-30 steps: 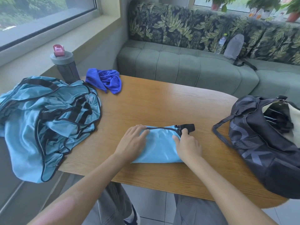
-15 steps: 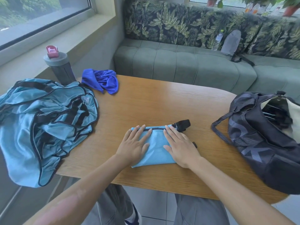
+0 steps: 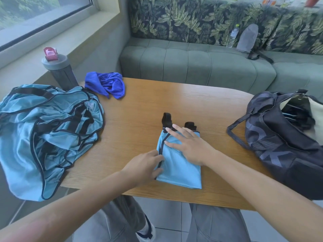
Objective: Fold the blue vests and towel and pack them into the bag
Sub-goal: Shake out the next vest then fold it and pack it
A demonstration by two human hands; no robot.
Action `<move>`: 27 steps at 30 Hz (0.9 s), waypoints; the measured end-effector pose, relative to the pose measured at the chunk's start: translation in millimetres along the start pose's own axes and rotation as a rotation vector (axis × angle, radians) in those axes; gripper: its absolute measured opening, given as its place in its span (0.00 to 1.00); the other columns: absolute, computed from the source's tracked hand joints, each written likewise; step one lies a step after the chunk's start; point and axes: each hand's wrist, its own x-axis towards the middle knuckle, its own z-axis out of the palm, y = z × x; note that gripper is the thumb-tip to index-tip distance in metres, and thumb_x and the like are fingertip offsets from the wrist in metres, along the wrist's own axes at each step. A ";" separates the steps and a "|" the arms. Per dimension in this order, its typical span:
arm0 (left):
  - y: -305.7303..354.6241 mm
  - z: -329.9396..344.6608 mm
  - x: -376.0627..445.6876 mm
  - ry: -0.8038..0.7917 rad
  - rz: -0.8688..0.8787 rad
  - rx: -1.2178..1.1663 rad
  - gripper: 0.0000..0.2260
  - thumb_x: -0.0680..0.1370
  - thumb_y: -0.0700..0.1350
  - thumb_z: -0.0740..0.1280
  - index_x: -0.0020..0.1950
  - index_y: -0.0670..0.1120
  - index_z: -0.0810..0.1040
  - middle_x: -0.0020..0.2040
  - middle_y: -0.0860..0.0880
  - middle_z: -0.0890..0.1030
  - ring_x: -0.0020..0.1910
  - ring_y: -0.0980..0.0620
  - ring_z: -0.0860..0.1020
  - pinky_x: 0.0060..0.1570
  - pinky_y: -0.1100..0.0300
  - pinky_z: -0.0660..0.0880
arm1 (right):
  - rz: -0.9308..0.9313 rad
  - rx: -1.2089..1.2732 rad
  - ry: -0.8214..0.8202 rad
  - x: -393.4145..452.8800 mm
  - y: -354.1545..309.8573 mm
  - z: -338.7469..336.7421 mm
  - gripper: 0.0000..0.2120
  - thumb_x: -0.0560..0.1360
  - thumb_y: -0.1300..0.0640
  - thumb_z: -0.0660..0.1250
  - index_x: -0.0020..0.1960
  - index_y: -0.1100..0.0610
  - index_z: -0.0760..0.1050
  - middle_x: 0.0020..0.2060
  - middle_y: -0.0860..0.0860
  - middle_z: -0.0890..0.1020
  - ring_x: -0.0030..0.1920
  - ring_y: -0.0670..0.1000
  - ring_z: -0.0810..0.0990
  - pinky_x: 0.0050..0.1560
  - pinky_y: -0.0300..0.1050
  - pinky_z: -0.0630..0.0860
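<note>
A light-blue vest, folded into a small packet with two black straps sticking out at its far end, lies near the front edge of the wooden table. My right hand presses flat on its upper part, fingers straight. At the packet's left edge, my left hand pinches the black-trimmed hem. A heap of several unfolded light-blue vests covers the table's left end and hangs over it. The crumpled dark-blue towel lies at the back left. The dark bag sits open on the right.
A grey bottle with a pink lid stands behind the vest heap by the window sill. A green sofa runs behind the table, with a grey pouch and a water bottle on it. My knees show below the table's front edge.
The folded vest has been turned from lying sideways to lengthwise, straps now pointing away. My left hand has slid off its top to its left edge; my right hand stays flat on it.
</note>
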 end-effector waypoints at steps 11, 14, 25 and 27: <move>-21.8 -11.9 22.1 -0.034 0.408 0.425 0.28 0.85 0.60 0.53 0.84 0.58 0.50 0.84 0.49 0.51 0.83 0.49 0.50 0.81 0.50 0.49 | 0.254 0.419 0.478 -68.4 -31.4 15.4 0.15 0.80 0.61 0.64 0.66 0.56 0.77 0.60 0.48 0.81 0.61 0.49 0.76 0.61 0.52 0.75; -27.2 -16.0 26.0 -0.106 0.367 0.440 0.28 0.85 0.62 0.48 0.83 0.59 0.44 0.84 0.50 0.47 0.83 0.49 0.47 0.81 0.51 0.47 | 0.303 0.474 0.336 -92.5 -51.1 26.4 0.23 0.82 0.45 0.59 0.74 0.53 0.71 0.70 0.46 0.75 0.71 0.46 0.69 0.72 0.50 0.69; -13.6 -3.3 -15.6 -0.128 0.420 0.413 0.32 0.81 0.54 0.47 0.84 0.50 0.41 0.84 0.52 0.41 0.82 0.46 0.35 0.81 0.47 0.41 | 0.154 0.315 0.050 -119.7 -70.8 41.7 0.46 0.77 0.24 0.50 0.83 0.52 0.41 0.82 0.44 0.40 0.80 0.42 0.36 0.80 0.47 0.41; -10.0 -4.4 -31.6 -0.098 0.506 0.401 0.33 0.80 0.53 0.50 0.84 0.51 0.44 0.84 0.50 0.44 0.79 0.49 0.29 0.79 0.50 0.32 | 0.115 0.287 0.080 -127.8 -75.0 46.7 0.45 0.79 0.27 0.53 0.83 0.53 0.43 0.82 0.45 0.42 0.81 0.44 0.38 0.80 0.47 0.42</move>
